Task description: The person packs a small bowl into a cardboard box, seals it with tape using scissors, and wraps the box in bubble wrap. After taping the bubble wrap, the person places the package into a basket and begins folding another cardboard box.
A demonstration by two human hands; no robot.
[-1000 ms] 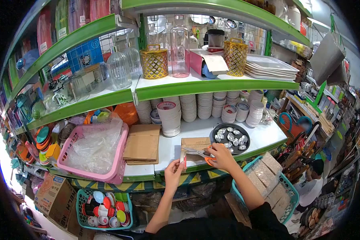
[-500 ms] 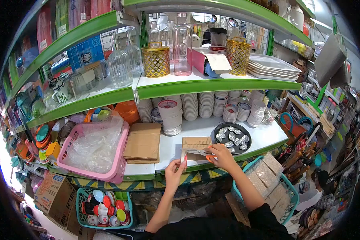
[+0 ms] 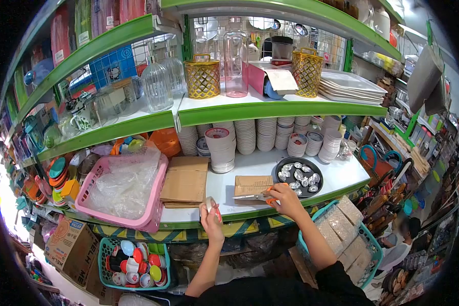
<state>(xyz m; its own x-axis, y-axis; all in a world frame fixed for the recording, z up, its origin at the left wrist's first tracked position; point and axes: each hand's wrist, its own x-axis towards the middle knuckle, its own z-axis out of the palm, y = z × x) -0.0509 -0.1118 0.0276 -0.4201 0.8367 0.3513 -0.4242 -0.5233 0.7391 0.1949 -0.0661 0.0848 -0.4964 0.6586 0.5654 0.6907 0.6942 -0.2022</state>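
My right hand (image 3: 286, 199) is closed on orange-handled scissors (image 3: 252, 197), whose blades point left over a small brown cardboard piece (image 3: 253, 182) on the lower shelf. To the left, my left hand (image 3: 211, 220) is closed around what looks like a small roll of tape (image 3: 212, 206) with a red inner part. The fingers partly cover it. Close to my right hand stands a round black tray (image 3: 315, 193) with several shiny, clear, faceted pieces (image 3: 304, 179). A stack of flat cardboard (image 3: 184, 181) lies beyond my left hand.
A pink basket (image 3: 156, 209) of clear plastic stands left. Stacked white bowls (image 3: 221, 153) line the back beneath a green-edged shelf (image 3: 285, 112). Below are a teal basket of colourful lids (image 3: 103, 265) and a teal basket (image 3: 376, 255) of bubble-wrapped packs. Another person (image 3: 395, 252) is at right.
My left hand has moved left and slightly down with the roll, away from the scissors. The scissors have stayed above the small cardboard piece. The view has shifted slightly.
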